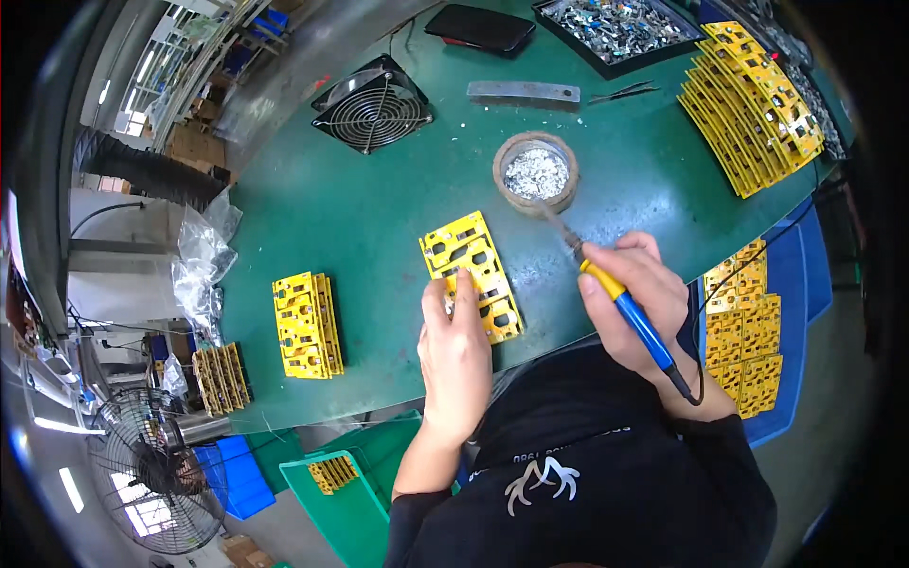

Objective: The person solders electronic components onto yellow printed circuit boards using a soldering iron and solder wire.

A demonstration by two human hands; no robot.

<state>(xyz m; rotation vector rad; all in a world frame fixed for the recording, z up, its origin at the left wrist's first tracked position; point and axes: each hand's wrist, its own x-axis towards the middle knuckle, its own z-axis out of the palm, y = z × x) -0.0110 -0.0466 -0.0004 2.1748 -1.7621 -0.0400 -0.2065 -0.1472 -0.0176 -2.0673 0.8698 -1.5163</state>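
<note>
My right hand [638,301] is closed round the handle of a soldering iron [636,322], blue and yellow with a black cord. Its metal tip reaches the near rim of a round brown pot [509,195] holding silvery bits. My left hand [454,350] grips a yellow circuit board panel [470,248] lying on the table, with the fingers on its lower left part. The panel has several cut-outs and small dark parts. To the left of this hand stands a small stack of similar yellow panels [305,327].
On the green table [379,208] are a black square fan [375,112], a metal bar [523,93], tweezers [622,93] and a black tray of small parts [615,62]. Yellow panels [753,109] are stacked far right. A blue bin [793,312] and a green bin [352,521] flank the table's near edge.
</note>
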